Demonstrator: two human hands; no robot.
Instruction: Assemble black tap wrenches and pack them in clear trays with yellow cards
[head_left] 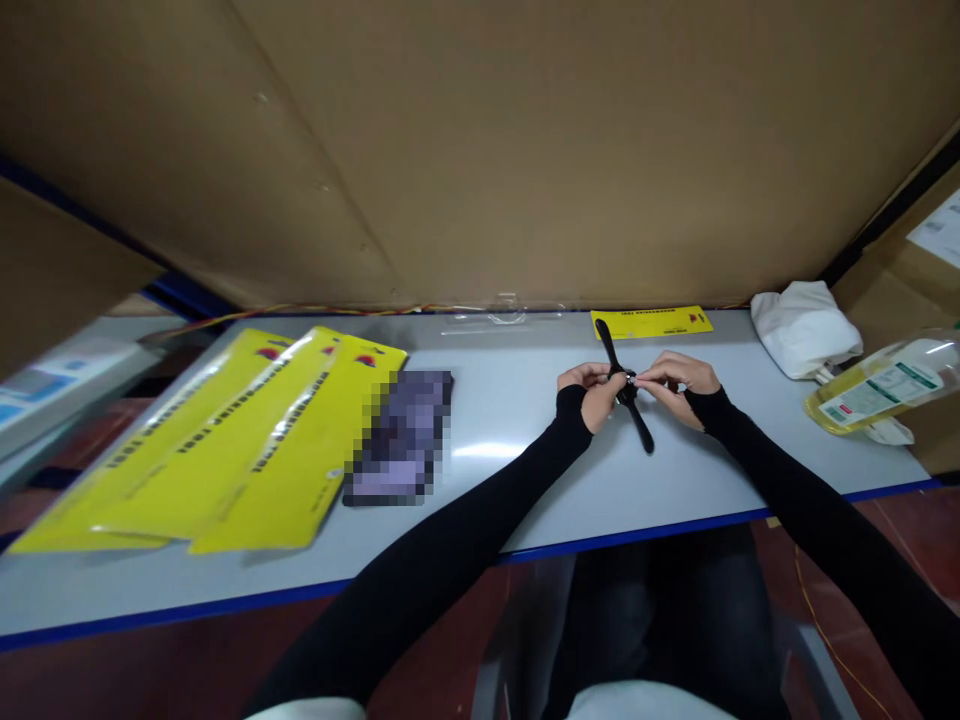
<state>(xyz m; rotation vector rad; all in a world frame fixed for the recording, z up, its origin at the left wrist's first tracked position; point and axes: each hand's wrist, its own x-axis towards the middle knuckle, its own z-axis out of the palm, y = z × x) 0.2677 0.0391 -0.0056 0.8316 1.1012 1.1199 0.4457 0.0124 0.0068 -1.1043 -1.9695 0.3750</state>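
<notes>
Black sleeves (450, 530) foremost. Spokeshave (628, 394): black, two slender handles, silvery centre; held aslant over the desk (480, 400). Left hand (598, 397): grip clamped on its body. Right hand (686, 377): grip pinched at that centre.

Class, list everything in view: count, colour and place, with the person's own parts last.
Tool: one, black, between both hands.
Packs: three visible, yellow, table's left.
Card: one, yellow, table's back edge.
Pixelated slab: one, dark, beside packs.
Plastic: count unclear, transparent, back edge.
Bundle: one, white, right rear.
Bottle: one, clear, yellow liquid, right.
Box: one, white-blue, far left.
Wires: count unclear, yellowish, back edge.
Table: one, grey, blue-edged, under hands.
Panel: one, brown, behind table.
Paper: one, white, far right.
Chair: one, grey, bottom.
Floor: one, reddish, below.
Sleeves: two, black, on arms.
Trousers: one pair, dark, below.
Left hand: one, bare, holding tool.
Right hand: one, bare, at tool's middle.
</notes>
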